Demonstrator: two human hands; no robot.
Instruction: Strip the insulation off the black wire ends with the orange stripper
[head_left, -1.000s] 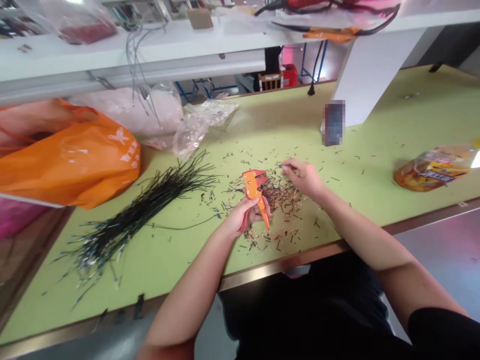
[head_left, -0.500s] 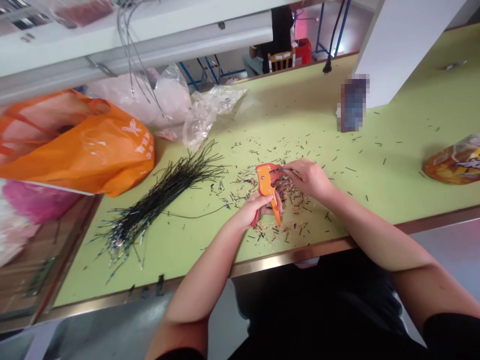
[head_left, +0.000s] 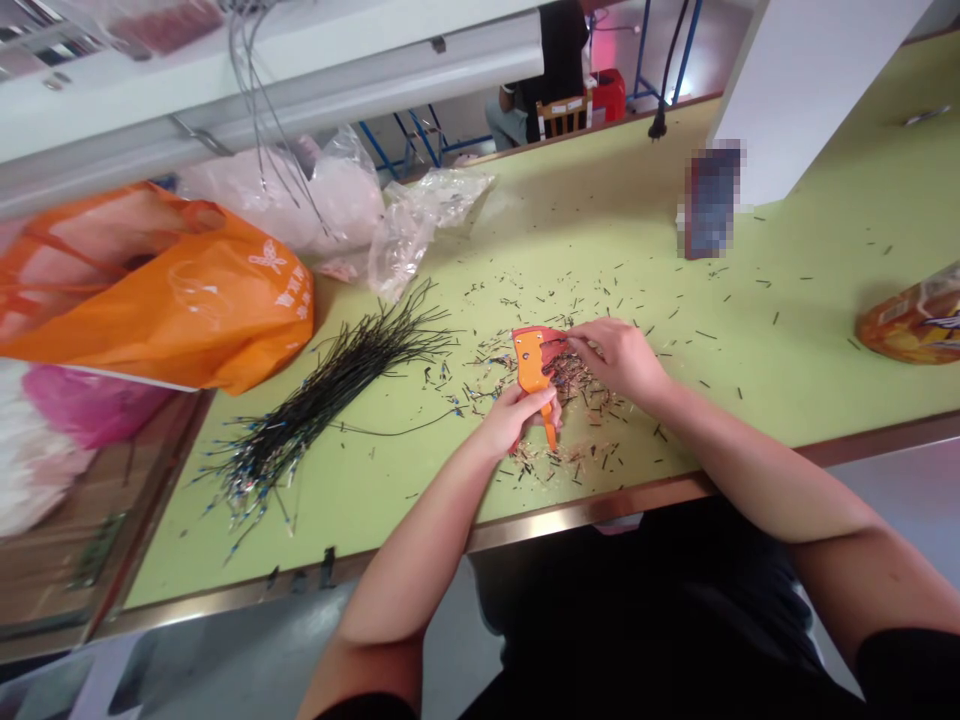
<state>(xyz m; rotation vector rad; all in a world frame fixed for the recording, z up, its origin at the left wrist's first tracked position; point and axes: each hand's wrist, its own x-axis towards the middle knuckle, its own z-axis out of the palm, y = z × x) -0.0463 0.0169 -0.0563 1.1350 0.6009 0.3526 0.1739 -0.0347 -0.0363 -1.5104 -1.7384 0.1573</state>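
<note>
**Nip risk at tool mouth, poss. mix-up in scraps**

Orange-red tool (head_left: 531,365) is held roughly upright over the table (head_left: 360,500), nr front edge, w/ its handles clasped in L hand (head_left: 517,415); how hard they're squeezed can't be told. R hand (head_left: 619,350) is placed at the tool's mouth, thumb + fingertips drawn tog.; whether a wire is pinched there can't be told, b/c the spot is too small + partly hidden.

Main risk: fingertips could be nipped if the handles are squeezed w/ R hand this close. Anything thin fed in could be seated crooked or too deep if the tool is tilted in L hand.

Dark + coppery scraps (head_left: 589,390) are strewn under + around both hands, so a good piece could be lost among them if dropped. Black wire bundle (head_left: 330,385), blue-tipped at its near end, is laid well apart, to the left. Lone wire (head_left: 405,433) is stretched from near it twd the scraps; could be snagged if L forearm is swung left.
</note>
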